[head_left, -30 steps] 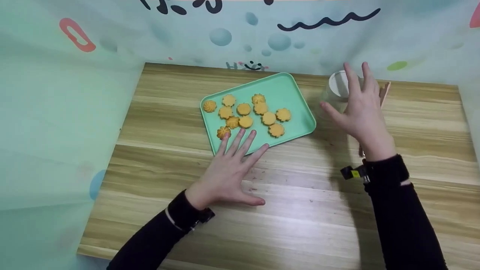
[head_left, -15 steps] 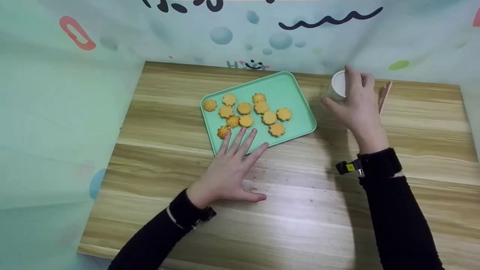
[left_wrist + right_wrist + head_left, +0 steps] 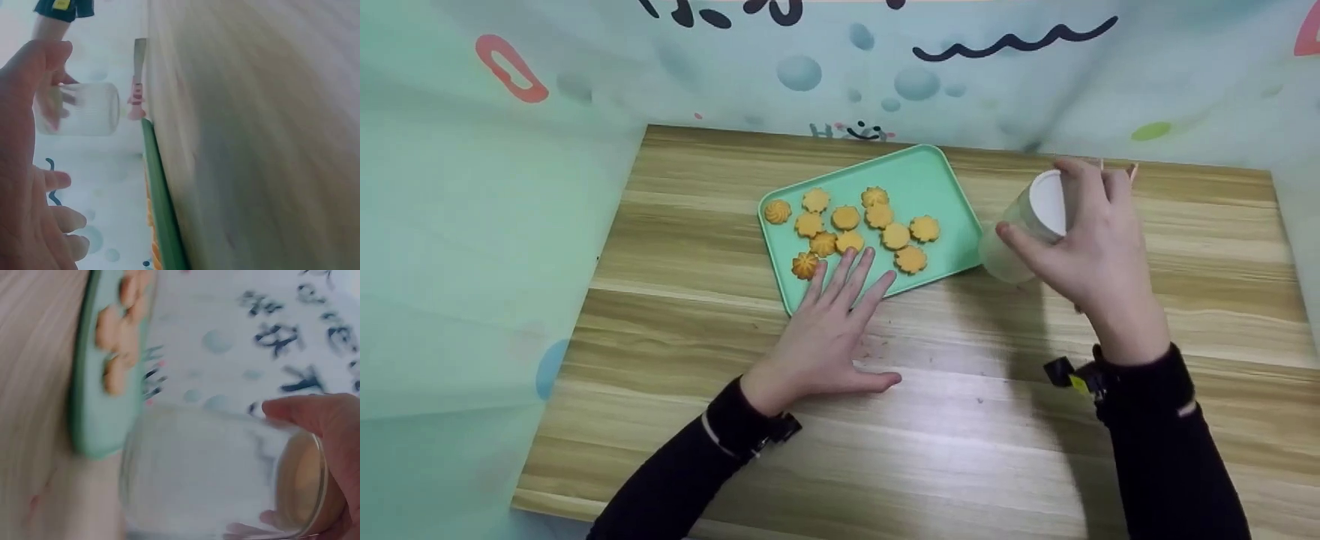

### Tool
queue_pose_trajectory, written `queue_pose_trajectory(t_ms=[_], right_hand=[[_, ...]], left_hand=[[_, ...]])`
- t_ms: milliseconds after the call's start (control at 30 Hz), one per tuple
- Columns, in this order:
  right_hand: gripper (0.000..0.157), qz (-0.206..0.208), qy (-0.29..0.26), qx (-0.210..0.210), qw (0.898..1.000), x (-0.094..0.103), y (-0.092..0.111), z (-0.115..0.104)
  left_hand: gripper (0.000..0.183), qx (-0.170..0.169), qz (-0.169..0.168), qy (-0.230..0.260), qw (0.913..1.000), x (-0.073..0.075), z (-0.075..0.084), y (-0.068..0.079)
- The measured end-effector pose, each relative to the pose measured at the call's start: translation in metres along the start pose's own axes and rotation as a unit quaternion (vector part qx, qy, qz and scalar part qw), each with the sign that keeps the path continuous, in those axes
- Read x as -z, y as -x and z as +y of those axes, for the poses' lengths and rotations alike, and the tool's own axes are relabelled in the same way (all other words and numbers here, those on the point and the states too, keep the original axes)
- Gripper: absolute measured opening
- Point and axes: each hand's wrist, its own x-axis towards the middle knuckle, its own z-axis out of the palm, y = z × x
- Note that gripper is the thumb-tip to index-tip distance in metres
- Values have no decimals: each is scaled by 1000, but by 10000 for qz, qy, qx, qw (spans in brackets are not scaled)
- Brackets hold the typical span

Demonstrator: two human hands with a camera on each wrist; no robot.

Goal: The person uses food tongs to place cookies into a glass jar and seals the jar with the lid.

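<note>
The right hand (image 3: 1099,240) curls its fingers round the top of a jar (image 3: 1005,253) (the lid (image 3: 1047,202) is white), holding it off the table (image 3: 930,465) beside the right end of the tray (image 3: 936,187). The left hand (image 3: 825,341), fingers spread wide and gripping nothing, hovers over the tray's near edge, close to the cookies (image 3: 895,236).

Clock read from the middle of the one table (image 3: 960,442), head view. Cookies (image 3: 895,236): counted twelve; seven sat toward 9 o'clock on the tray (image 3: 937,187), five toward 3. Trays: one, at 12. Jars: one clear jar (image 3: 1005,253) stood at 2, with one white lid (image 3: 1047,202). Hands: two; left hand (image 3: 825,337) lay at 9, right hand (image 3: 1102,251) at 2. Wristbands (image 3: 1147,386): two. Pink-ended tool (image 3: 136,101): one showed, left wrist view.
</note>
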Motion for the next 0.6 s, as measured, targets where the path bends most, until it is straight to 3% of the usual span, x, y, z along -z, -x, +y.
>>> queue_pose_trajectory(t_ms=[267, 467, 600], right_hand=[[94, -214, -14, 758, 9969, 9, 45, -42], [87, -708, -159, 1159, 9906, 1, 68, -56], [86, -928, -75, 1340, 9866, -4, 79, -62]], left_hand=[[146, 95, 658, 502, 9965, 6, 19, -15], [155, 34, 1090, 869, 9902, 7, 31, -24], [157, 15, 1209, 1320, 9838, 5, 38, -25]])
